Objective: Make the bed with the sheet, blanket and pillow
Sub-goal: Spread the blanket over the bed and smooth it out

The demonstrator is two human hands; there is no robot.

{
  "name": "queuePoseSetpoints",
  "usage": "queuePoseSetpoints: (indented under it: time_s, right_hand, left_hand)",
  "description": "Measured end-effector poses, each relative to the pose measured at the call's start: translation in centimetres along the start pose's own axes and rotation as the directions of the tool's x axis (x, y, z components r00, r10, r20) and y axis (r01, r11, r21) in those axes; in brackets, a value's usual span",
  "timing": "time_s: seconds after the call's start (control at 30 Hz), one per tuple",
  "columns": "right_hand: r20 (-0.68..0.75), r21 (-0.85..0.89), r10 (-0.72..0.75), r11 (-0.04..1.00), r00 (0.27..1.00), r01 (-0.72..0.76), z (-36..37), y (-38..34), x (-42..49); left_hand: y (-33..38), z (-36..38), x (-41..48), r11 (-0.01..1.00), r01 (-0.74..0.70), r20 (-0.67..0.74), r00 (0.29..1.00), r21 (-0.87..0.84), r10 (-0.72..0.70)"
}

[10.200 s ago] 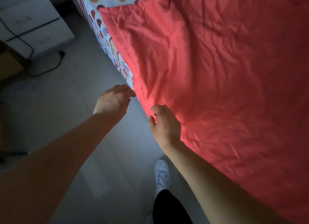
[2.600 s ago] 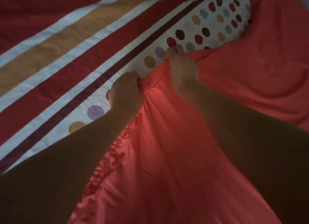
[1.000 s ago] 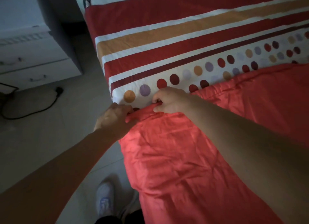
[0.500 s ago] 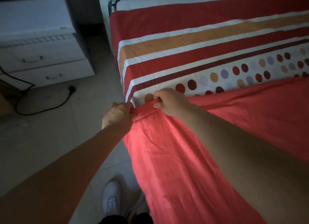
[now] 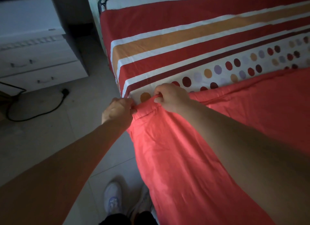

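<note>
Head view: left hand and right hand, arms extended toward 12 o'clock, both pinch the blanket corner. Blanket smooth coral fabric; sheet striped, dotted.

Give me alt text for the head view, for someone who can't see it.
Left hand and right hand grip the top corner of the red blanket at the bed's edge, over a striped, dotted sheet. White drawers stand left.

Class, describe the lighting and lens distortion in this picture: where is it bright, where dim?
Head view: dim overall; brightest on the blanket below the left hand and right hand; the floor and drawer unit lie in shadow; the wide-angle lens bends the sheet's left edge.
</note>
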State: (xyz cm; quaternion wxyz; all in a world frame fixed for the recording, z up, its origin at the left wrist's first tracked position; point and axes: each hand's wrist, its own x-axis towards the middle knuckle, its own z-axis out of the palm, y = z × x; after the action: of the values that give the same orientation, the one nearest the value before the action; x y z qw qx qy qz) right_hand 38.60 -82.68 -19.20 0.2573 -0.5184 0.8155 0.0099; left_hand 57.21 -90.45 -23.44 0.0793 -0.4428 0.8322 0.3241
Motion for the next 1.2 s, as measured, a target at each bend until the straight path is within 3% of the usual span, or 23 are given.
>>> queuePoseSetpoints:
  time_s: [0.13, 0.43, 0.77, 0.97, 1.2]
  right_hand:
    - [0.021, 0.045, 0.039, 0.998, 0.999, -0.04, 0.1, 0.0, -1.0]
    - [-0.238, 0.073, 0.191, 0.981, 0.952, -0.179, -6.7, 1.0, -4.8]
    - [-0.626, 0.225, 0.241, 0.966, 0.742, -0.124, -26.5, -0.8, -13.2]
    - [-0.746, 0.295, 0.292, 0.951, 0.599, -0.096, -40.1, -1.3, -22.1]
    - [-0.875, 0.268, 0.281, 0.959, 0.394, -0.089, -58.2, -2.0, -36.4]
  left_hand:
    - [0.4, -0.3, -0.7, 0.997, -0.035, -0.007, 0.999, -0.07, 0.034]
    - [8.3, -7.3, -0.6, 0.965, -0.263, -0.113, 0.959, 0.0, 0.261]
    - [25.4, -25.3, -5.7, 0.845, -0.52, -0.263, 0.804, 0.124, 0.533]
    - [36.4, -36.7, -11.2, 0.763, -0.632, -0.379, 0.678, 0.137, 0.629]
    - [50.8, -51.0, -22.7, 0.537, -0.794, -0.458, 0.379, 0.285, 0.804]
